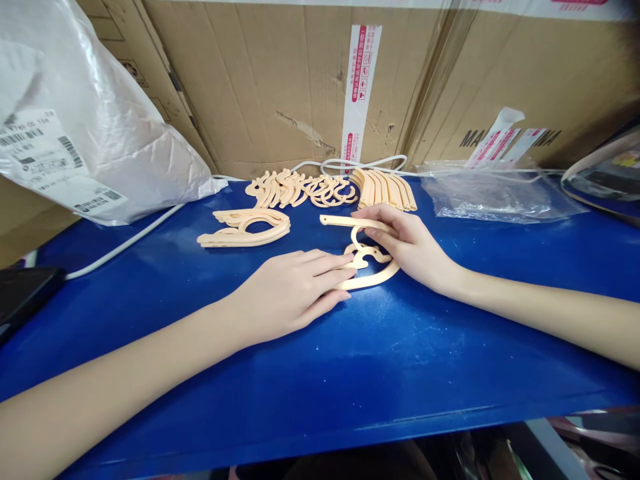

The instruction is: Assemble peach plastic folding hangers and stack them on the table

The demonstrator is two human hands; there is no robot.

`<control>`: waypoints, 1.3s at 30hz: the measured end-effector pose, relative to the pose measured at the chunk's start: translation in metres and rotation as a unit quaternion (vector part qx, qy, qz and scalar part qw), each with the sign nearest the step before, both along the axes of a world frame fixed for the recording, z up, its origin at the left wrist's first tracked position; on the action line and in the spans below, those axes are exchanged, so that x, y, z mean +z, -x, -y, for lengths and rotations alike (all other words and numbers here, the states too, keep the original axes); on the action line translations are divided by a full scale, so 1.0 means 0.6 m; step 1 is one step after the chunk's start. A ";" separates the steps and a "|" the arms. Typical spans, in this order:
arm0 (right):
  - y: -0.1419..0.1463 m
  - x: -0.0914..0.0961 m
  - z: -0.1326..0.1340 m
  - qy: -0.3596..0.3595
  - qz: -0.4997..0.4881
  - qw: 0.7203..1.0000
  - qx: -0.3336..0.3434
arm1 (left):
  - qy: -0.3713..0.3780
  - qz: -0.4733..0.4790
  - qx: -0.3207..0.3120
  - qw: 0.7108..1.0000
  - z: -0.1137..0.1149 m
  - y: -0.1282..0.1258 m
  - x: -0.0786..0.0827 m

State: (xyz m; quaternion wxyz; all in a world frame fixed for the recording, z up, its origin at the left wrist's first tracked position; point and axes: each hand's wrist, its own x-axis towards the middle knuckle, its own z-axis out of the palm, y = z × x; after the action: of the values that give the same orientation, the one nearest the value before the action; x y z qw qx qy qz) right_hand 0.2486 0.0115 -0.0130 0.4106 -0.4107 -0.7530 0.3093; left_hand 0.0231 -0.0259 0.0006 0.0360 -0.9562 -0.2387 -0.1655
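Observation:
Between the fingers and thumb of my right hand [407, 240] is a beige plastic hanger arm [337, 221], its end with a hole pointing left. Just below it, my left hand [293, 287] pinches a curved hanger arm [373, 280] against the table, fingers stretched over its left end. A beige hanger hook [357, 237] and a small connecting piece [375, 252] lie between both hands, partly covered by fingers. Left of them, folded plastic hangers [265, 233] rest in a small stack.
Behind my hands lie piles of hanger hooks [333, 192], small curved pieces [277, 188] and hanger arms [385, 189] on the blue table [350, 373]. Cardboard boxes [280, 80] stand at the back. A white parcel bag [100, 120], a clear plastic bag [500, 193] and a dark phone-like object [25, 297] flank the area.

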 end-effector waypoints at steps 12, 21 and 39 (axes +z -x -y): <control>-0.009 -0.011 -0.026 -0.006 0.022 0.999 -0.047 | -0.213 -0.100 0.153 0.960 0.032 -0.006 0.011; 0.007 0.016 0.027 -0.240 0.243 0.940 0.002 | -0.261 -0.066 0.211 0.940 0.024 -0.007 0.015; 0.018 0.016 0.047 -0.343 0.359 0.857 0.137 | 0.225 0.160 0.244 0.930 -0.018 0.007 -0.005</control>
State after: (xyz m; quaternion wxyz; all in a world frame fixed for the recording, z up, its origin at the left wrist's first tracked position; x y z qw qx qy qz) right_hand 0.2375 -0.0168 -0.0031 0.1798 -0.2193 -0.9552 -0.0845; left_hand 0.0186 -0.0150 -0.0023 -0.1796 -0.8124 -0.4979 -0.2447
